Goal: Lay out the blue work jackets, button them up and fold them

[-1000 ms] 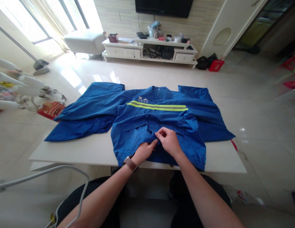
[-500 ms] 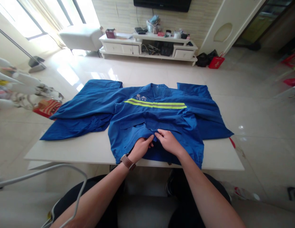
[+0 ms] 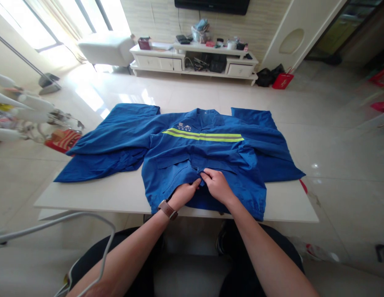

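A blue work jacket (image 3: 170,146) lies spread front-up, its collar away from me and its sleeves out to both sides. A yellow and grey reflective stripe (image 3: 204,136) crosses the chest, with a white logo above it. My left hand (image 3: 186,193), with a brown-strapped watch (image 3: 167,209) on the wrist, pinches the jacket's front edge near the lower middle. Close beside it, my right hand (image 3: 217,185) grips the other front edge between thumb and fingers. The lower front is lifted a little there. Any fastener between the fingertips is too small to make out.
Beneath the jacket is a white table (image 3: 86,194). A pale cable (image 3: 113,235) loops at the lower left. A red striped box (image 3: 65,140) and a cluttered rack stand to the left. Across the floor are a white TV cabinet (image 3: 157,62) and a red bag (image 3: 282,81).
The fingers of my right hand have shifted slightly, bringing its front edge up a little. My left hand stays nearly in place on the cloth.
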Demonstrator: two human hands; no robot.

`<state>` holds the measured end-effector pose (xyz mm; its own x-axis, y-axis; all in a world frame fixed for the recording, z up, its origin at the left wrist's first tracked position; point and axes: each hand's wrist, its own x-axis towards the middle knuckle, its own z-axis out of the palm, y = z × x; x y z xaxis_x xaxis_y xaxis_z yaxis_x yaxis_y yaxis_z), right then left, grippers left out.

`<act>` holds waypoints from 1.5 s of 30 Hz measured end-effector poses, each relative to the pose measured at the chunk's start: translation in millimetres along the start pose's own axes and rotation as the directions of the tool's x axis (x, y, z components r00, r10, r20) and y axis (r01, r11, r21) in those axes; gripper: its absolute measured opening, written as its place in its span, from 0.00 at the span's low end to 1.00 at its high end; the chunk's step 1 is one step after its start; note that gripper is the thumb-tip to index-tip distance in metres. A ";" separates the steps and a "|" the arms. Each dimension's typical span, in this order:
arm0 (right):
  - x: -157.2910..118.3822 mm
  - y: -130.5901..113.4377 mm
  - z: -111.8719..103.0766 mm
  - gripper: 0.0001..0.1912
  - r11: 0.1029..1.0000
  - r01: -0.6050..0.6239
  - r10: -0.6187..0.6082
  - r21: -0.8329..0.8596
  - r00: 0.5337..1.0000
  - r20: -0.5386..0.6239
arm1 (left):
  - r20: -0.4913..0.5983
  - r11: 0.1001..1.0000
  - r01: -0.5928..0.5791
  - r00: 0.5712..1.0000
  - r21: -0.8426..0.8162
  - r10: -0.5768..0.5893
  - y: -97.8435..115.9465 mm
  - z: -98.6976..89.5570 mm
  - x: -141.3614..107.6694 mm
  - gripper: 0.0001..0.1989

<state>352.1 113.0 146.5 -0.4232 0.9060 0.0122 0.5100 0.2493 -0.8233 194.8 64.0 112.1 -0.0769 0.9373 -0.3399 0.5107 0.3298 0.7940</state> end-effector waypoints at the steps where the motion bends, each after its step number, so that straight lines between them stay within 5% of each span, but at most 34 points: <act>1: 0.1 -0.9 0.3 0.18 1.000 -0.001 0.001 0.005 1.000 0.005 | 0.010 0.999 -0.010 1.000 0.045 0.010 0.3 -1.0 0.4 0.14; 4: 0.4 -2.0 0.4 0.18 1.000 -0.004 0.004 0.014 1.000 0.015 | 0.027 0.998 -0.032 0.999 0.054 0.031 0.3 -1.8 1.7 0.13; 10: 1.1 0.6 -1.0 0.18 0.998 -0.014 0.012 0.054 0.999 0.031 | -0.039 0.968 0.052 0.997 -0.245 -0.064 -7.5 6.1 6.7 0.18; 16: 2.1 1.3 -1.3 0.19 0.996 -0.017 0.015 0.091 1.000 0.024 | -0.048 0.932 0.098 0.991 -0.350 -0.122 -4.6 7.9 6.8 0.21; 22: 4.7 5.2 2.6 0.20 0.975 -0.041 0.038 0.220 0.999 0.017 | 0.013 0.865 0.082 0.996 -0.495 -0.087 3.0 6.9 1.0 0.23; 29: 5.6 5.5 3.7 0.20 0.969 -0.057 0.053 0.241 0.998 0.025 | 0.010 0.877 0.046 0.999 -0.479 -0.047 5.3 4.9 -1.5 0.24; 45: 5.6 5.9 5.3 0.19 0.969 -0.050 0.052 0.241 0.999 0.001 | 0.050 0.722 0.138 0.989 -0.678 -0.142 15.1 10.4 0.1 0.18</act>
<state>348.7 117.8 138.6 -0.3971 0.9173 -0.0308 0.3355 0.1138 -0.9352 211.4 67.9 118.8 -0.1053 0.8743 -0.4738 -0.2223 0.4437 0.8682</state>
